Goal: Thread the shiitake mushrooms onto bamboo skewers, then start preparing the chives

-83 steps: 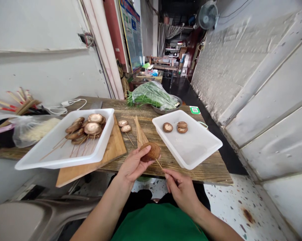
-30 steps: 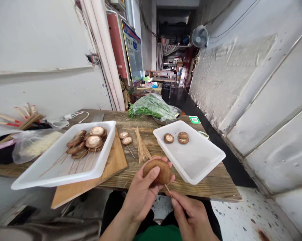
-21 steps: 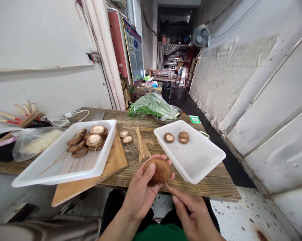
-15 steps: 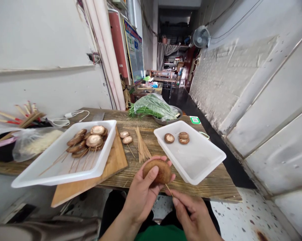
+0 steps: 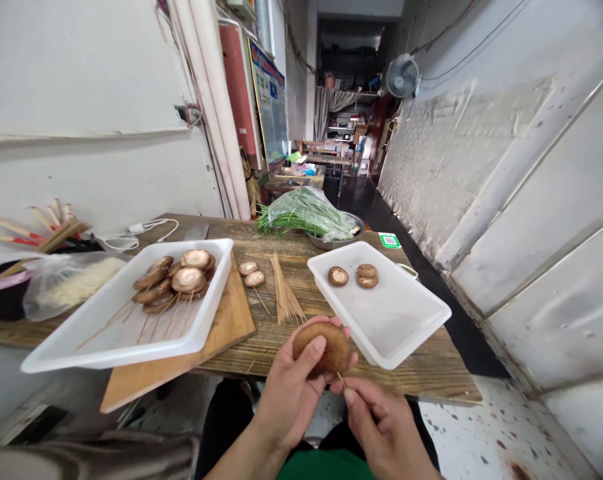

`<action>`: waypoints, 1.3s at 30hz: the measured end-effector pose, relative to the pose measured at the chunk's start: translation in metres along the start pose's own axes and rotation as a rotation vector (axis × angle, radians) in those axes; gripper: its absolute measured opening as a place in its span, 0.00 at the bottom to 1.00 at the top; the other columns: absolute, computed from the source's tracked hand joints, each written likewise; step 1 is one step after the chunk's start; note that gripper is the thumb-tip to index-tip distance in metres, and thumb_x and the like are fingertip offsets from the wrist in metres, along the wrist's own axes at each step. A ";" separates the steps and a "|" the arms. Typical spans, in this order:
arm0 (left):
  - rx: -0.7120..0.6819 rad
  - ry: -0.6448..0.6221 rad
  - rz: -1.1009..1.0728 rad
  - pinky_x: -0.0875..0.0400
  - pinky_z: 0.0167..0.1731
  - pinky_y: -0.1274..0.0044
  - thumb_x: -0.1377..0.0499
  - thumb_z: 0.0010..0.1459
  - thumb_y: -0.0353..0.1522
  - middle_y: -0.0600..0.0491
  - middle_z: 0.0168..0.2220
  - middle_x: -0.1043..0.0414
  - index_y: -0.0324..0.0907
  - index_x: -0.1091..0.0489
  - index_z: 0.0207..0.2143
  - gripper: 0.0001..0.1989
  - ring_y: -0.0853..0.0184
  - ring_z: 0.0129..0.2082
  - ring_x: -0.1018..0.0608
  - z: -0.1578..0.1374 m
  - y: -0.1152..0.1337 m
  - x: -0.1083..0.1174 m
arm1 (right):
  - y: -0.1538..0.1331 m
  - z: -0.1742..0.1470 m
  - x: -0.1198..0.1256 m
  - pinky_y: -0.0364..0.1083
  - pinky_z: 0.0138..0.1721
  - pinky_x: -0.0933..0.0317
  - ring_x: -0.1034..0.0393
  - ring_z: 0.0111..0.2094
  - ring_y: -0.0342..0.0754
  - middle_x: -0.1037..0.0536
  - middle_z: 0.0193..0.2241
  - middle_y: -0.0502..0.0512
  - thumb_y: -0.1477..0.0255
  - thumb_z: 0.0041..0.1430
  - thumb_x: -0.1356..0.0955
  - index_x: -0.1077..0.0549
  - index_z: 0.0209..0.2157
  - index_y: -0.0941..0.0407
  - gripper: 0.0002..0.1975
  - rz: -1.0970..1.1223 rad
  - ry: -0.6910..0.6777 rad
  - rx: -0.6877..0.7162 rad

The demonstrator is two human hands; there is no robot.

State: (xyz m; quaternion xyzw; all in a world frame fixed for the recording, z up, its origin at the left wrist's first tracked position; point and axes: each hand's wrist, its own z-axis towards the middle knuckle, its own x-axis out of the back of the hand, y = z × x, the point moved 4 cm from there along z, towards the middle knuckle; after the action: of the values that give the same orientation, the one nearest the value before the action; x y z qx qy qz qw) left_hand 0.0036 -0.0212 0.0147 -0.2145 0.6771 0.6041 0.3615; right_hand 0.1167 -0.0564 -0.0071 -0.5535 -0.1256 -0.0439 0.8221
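Observation:
A large brown mushroom cap [image 5: 326,347] lies in my left hand [image 5: 291,383], thumb across its top and fingers curled beneath. My right hand [image 5: 376,417] pinches a thin wooden skewer [image 5: 340,379] whose end meets the near edge of the cap; how deep it goes is hidden. Beyond my hands a fan of bare skewers [image 5: 284,293] lies on the wooden table. Left of those rest two mushrooms on skewers [image 5: 254,277]. In the left white tray [image 5: 106,350] several skewered mushrooms [image 5: 189,280] are piled. The right white tray [image 5: 391,327] holds three loose mushrooms [image 5: 338,276].
Under the left tray sits a wooden cutting board [image 5: 231,327]. Green vegetables in a plastic bag [image 5: 306,210] lie over a metal bowl [image 5: 354,223] at the back. A clear bag of pale food [image 5: 84,280] and red-tipped sticks [image 5: 19,230] are far left.
Both hands have shifted a little with the mushroom, which is slightly right and lower. Less of the skewer shows between the cap and my right fingers.

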 end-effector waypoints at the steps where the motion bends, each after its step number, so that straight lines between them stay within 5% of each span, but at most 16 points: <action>1: 0.003 0.002 -0.003 0.30 0.43 0.63 0.44 0.55 0.27 0.47 0.48 0.32 0.40 0.30 0.40 0.10 0.57 0.47 0.29 0.000 -0.001 0.000 | 0.000 0.001 -0.001 0.38 0.13 0.59 0.55 0.13 0.37 0.45 0.14 0.43 0.68 0.61 0.41 0.29 0.31 0.59 0.13 0.004 0.003 -0.006; 12: -0.035 0.000 -0.019 0.32 0.46 0.62 0.45 0.55 0.27 0.47 0.47 0.31 0.39 0.29 0.40 0.09 0.57 0.49 0.31 0.004 0.008 0.004 | -0.002 0.000 0.005 0.38 0.19 0.45 0.42 0.14 0.39 0.37 0.14 0.45 0.70 0.61 0.41 0.29 0.34 0.58 0.11 -0.170 -0.032 0.116; 20: -0.087 0.039 0.032 0.33 0.47 0.64 0.45 0.56 0.29 0.48 0.45 0.30 0.39 0.30 0.39 0.09 0.58 0.50 0.31 0.007 0.024 0.010 | 0.009 -0.019 0.008 0.38 0.19 0.43 0.41 0.13 0.40 0.34 0.14 0.47 0.69 0.61 0.42 0.28 0.36 0.57 0.13 -0.260 -0.004 0.147; 32: 0.086 0.025 0.053 0.31 0.43 0.68 0.42 0.54 0.33 0.45 0.47 0.31 0.39 0.31 0.42 0.13 0.59 0.46 0.28 0.015 -0.014 0.006 | 0.004 0.010 0.005 0.39 0.22 0.44 0.40 0.20 0.42 0.35 0.19 0.49 0.70 0.63 0.43 0.31 0.30 0.58 0.13 -0.173 0.041 0.089; 36: -0.025 0.048 0.257 0.35 0.48 0.68 0.44 0.55 0.37 0.43 0.53 0.36 0.40 0.36 0.49 0.20 0.59 0.52 0.32 0.039 0.007 0.015 | 0.015 0.003 0.034 0.40 0.20 0.47 0.43 0.19 0.42 0.38 0.17 0.47 0.67 0.63 0.42 0.31 0.33 0.58 0.13 -0.151 0.128 0.007; 39: -0.299 0.074 0.750 0.36 0.48 0.70 0.45 0.55 0.37 0.42 0.53 0.35 0.38 0.37 0.50 0.21 0.60 0.51 0.31 0.080 0.034 0.013 | 0.023 -0.007 0.063 0.40 0.19 0.50 0.46 0.18 0.41 0.42 0.16 0.46 0.65 0.63 0.42 0.31 0.36 0.58 0.14 -0.103 0.229 -0.088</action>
State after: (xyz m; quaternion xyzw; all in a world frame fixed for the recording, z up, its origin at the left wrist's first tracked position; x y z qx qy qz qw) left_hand -0.0109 0.0644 0.0264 -0.0245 0.6255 0.7778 0.0561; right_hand 0.1832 -0.0502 -0.0140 -0.5731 -0.0569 -0.1544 0.8028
